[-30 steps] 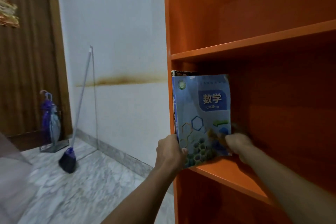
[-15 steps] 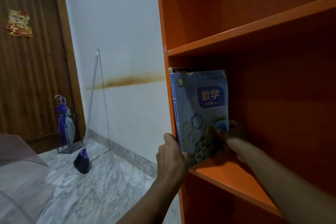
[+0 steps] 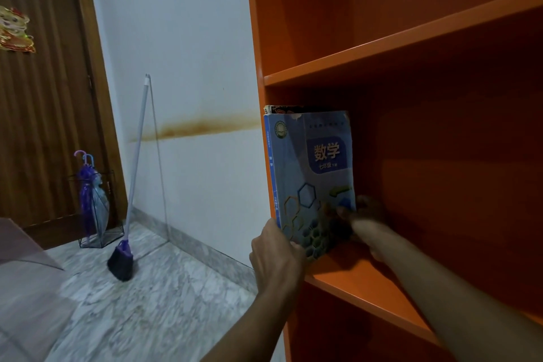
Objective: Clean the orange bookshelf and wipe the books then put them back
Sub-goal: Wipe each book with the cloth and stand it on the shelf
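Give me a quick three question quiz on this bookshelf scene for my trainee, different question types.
1. True or false: the blue paperback textbook stands upright on a shelf of the orange wooden bookshelf.
2. What leans against the white wall? A a ladder; B a purple-bristled broom; C a folded chair.
3. Which hand grips the textbook's lower spine corner?
Key: 1 true; 2 B; 3 the left hand.
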